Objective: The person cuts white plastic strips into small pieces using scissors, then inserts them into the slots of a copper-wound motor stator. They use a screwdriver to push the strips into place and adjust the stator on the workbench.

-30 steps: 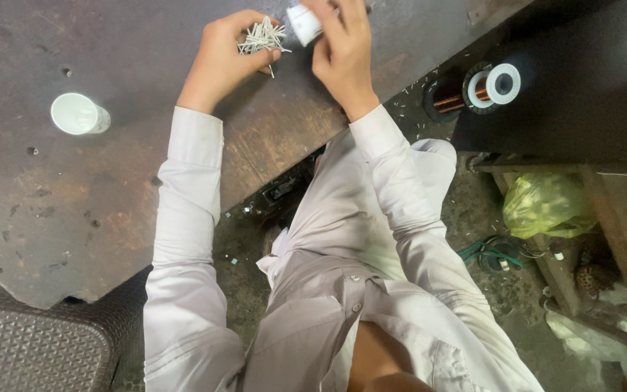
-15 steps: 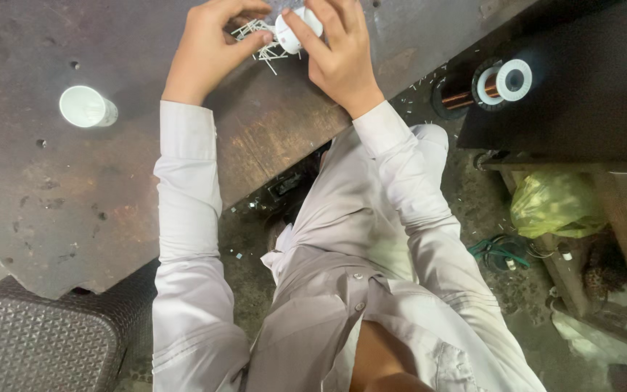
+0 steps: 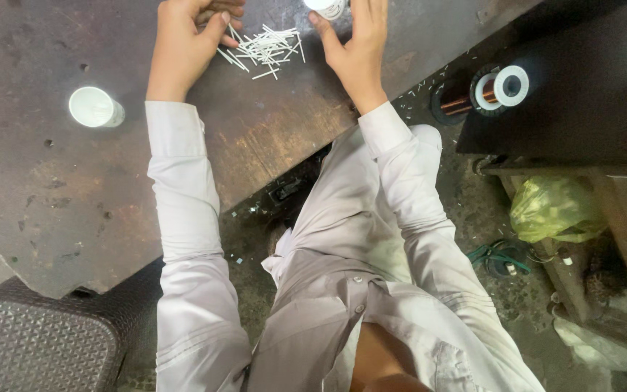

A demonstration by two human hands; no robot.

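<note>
Fingers of the left hand (image 3: pixel 186 40) are curling inward at the top edge of the frame, the thumb lying alongside them, closed around something too hidden to name, while the knuckles are resting just beside a loose heap of thin white sticks (image 3: pixel 263 49). The right hand (image 3: pixel 357 47) is standing open, fingers straight and thumb spread, its fingertips touching a small white round object (image 3: pixel 326 6) that is cut off by the top edge of the picture, so it cannot be told whether they are gripping it. The white sticks are lying between the two hands, short, straight and pale, crossing one another in a scattered pile on the dark worktable (image 3: pixel 52 196). Both arms are wearing long pale sleeves (image 3: pixel 183 218), and the person is sitting close against the table edge. The table surface is showing as worn, rust-brown and stained metal, with a white cup-like cylinder (image 3: pixel 94 107) standing well apart to the left of the hands. Off to the right, a spool of copper-coloured wire (image 3: pixel 484 91) with white flanges is lying on its side near a dark bench (image 3: pixel 582 109). Below it, a crumpled yellow-green plastic bag (image 3: pixel 553 210) and a tangle of green cord (image 3: pixel 498 258) are sitting on a gritty floor littered with small white scraps. A dark textured mat (image 3: pixel 30 345) is filling the lower left corner
</note>
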